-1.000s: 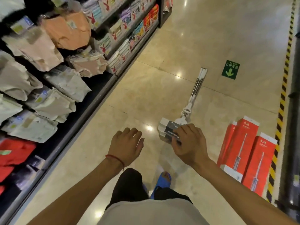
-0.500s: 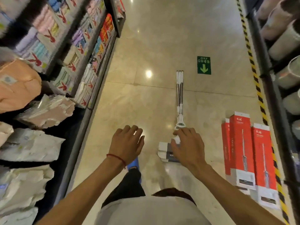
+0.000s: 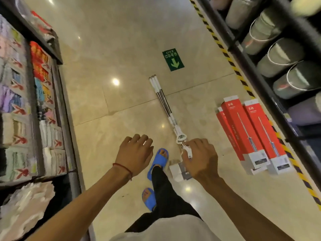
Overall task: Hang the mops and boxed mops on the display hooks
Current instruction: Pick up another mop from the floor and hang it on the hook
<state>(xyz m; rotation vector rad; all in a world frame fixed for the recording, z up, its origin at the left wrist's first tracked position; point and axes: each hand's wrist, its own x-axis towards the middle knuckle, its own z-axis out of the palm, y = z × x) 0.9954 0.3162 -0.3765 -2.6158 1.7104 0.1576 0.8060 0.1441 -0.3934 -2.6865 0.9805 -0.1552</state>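
Right grip [image 3: 199,157] is down at the near end of the mops [image 3: 163,101], thumb and forefinger clamped round the white neck just above the heads. Left grip [image 3: 134,153] hovers alongside, released, fingers loosely bent, nothing in it, a red string [image 3: 121,168] at the wrist. The mops lie bundled flat on the floor [image 3: 121,105], white heads under the right grip, handles running away towards the green arrow sign [image 3: 173,60]. A blue slipper [image 3: 159,160] is planted just left of the heads. Out to the right, the boxed mops [image 3: 246,133], red with white ends, lie side by side on the floor, against the yellow-and-black stripe [image 3: 225,53] below the right shelf [image 3: 257,80]. Packed goods fill the left shelf [image 3: 57,94].
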